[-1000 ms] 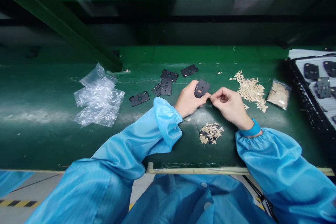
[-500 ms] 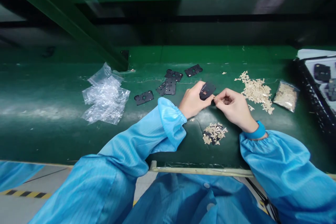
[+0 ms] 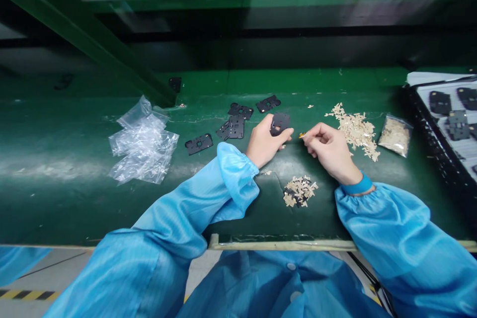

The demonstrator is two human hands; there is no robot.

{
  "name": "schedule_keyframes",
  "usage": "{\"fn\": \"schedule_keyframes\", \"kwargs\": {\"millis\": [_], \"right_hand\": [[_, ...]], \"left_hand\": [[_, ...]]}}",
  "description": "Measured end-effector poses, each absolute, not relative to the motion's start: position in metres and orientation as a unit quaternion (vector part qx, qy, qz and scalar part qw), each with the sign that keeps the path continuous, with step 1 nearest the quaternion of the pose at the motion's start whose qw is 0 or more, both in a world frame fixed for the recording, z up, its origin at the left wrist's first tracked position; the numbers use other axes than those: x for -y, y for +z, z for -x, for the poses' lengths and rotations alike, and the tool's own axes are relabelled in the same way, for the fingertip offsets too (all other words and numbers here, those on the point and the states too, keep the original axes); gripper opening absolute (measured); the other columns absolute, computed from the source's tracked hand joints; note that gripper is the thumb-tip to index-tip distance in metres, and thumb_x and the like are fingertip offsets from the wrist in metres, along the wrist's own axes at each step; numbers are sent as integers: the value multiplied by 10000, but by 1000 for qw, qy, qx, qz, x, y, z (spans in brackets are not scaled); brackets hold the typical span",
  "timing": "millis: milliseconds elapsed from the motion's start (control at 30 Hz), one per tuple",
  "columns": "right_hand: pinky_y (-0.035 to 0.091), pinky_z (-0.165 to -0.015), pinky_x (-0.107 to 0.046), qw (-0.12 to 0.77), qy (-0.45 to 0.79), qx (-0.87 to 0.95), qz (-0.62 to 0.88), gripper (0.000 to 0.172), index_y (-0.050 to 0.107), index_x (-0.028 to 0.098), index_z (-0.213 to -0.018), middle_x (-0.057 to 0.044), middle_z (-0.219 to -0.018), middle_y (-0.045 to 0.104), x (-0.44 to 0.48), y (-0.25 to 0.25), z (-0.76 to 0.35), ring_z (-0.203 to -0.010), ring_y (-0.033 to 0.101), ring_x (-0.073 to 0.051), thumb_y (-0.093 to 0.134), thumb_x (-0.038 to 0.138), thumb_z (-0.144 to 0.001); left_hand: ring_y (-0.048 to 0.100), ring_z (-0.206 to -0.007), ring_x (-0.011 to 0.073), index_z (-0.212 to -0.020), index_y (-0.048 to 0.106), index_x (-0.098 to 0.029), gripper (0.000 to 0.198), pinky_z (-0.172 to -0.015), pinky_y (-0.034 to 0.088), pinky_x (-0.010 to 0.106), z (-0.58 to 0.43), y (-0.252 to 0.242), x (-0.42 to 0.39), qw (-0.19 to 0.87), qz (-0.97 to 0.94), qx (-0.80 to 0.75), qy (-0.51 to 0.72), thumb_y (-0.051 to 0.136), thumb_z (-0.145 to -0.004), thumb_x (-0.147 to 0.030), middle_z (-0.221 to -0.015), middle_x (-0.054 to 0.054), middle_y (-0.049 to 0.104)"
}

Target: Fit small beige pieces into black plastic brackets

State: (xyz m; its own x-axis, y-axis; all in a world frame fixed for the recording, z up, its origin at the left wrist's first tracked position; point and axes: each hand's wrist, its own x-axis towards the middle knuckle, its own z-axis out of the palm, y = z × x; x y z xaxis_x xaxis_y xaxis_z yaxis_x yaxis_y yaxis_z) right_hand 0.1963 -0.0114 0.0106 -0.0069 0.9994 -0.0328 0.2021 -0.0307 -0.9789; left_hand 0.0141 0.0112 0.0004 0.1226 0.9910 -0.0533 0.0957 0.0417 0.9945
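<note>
My left hand (image 3: 264, 143) grips a flat black plastic plate (image 3: 280, 123) with a small cutout, tilted up off the bench. A short way to its right, my right hand (image 3: 328, 149) pinches a tiny gold-coloured piece (image 3: 301, 135) between thumb and forefinger, apart from the plate. Below the hands lies a small heap of beige and dark T-shaped bits (image 3: 300, 191). Beyond my right hand spreads a larger pile of beige pieces (image 3: 356, 131). Several similar black plates (image 3: 235, 126) lie to the left of my left hand, some overlapping.
Clear plastic bags (image 3: 144, 144) are heaped at the left. A filled zip bag (image 3: 395, 135) lies right of the beige pile. At the far right stands a black-rimmed tray (image 3: 428, 131) with black plates inside. A green post (image 3: 112, 54) and shelf edge (image 3: 261, 2) rise behind.
My hands have drawn apart; the right one now holds a gold-coloured piece away from the plate. The plate is turned more toward me. The whole view has shifted slightly.
</note>
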Motion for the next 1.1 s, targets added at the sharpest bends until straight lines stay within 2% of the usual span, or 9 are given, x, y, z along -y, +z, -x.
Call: {"fn": "schedule_keyframes", "kwargs": {"millis": [100,200,433,567,667,767,967,1100], "right_hand": [[412,-486,-250,433,464,544,550,34,641,202,-728,36,-598,612,12,13,-196,-498,508,-101,633,170,-722],[417,-498,-255,421,463,560,544,17,639,205,-745,33,-606,610,12,13,-196,-514,512,-107,649,192,-750],[443,-555,-269,405,424,605,539,99,632,203,-814,2,-720,642,15,8,-196,-603,556,-125,684,280,-848],[467,-585,-290,431,311,650,544,83,622,222,-887,-9,-778,628,20,9,-193,-650,579,-147,675,284,-902],[477,-612,-306,408,229,716,517,35,660,223,-913,-34,-831,647,22,10,-193,-680,588,-160,650,254,-927],[479,-613,-314,387,199,741,512,63,689,224,-940,-38,-823,658,23,10,-192,-666,587,-165,637,258,-938],[471,-586,-309,390,209,722,532,87,689,229,-848,-25,-746,665,23,8,-191,-620,585,-160,630,235,-911],[458,-540,-288,457,279,620,574,30,655,224,-830,-11,-718,650,13,8,-197,-587,573,-148,649,235,-858]], "left_hand": [[635,-554,83,-954,551,-194,249,-481,454,187,-14,1,-10,543,-548,-478,420,729,-855,-339,-869,18,746],[575,-509,52,-954,561,-184,285,-496,464,200,-13,4,-10,550,-566,-453,415,755,-841,-359,-961,32,752],[542,-506,67,-898,552,-185,243,-488,441,214,-11,7,-12,547,-577,-453,403,763,-804,-263,-799,-11,670],[538,-505,71,-910,548,-188,225,-489,444,220,-12,5,-12,544,-570,-460,409,740,-821,-264,-772,-22,639],[533,-506,70,-922,552,-186,219,-491,442,218,-12,4,-13,543,-573,-458,409,733,-826,-262,-762,-25,627],[531,-510,70,-932,556,-187,225,-494,439,215,-11,2,-13,536,-581,-459,405,738,-822,-263,-754,-26,624],[536,-511,64,-936,553,-193,243,-498,446,214,-11,-1,-12,525,-599,-455,399,749,-818,-275,-768,-33,612],[541,-509,65,-936,549,-193,247,-493,449,215,-12,0,-12,538,-580,-455,409,746,-829,-296,-774,-28,618]]}}
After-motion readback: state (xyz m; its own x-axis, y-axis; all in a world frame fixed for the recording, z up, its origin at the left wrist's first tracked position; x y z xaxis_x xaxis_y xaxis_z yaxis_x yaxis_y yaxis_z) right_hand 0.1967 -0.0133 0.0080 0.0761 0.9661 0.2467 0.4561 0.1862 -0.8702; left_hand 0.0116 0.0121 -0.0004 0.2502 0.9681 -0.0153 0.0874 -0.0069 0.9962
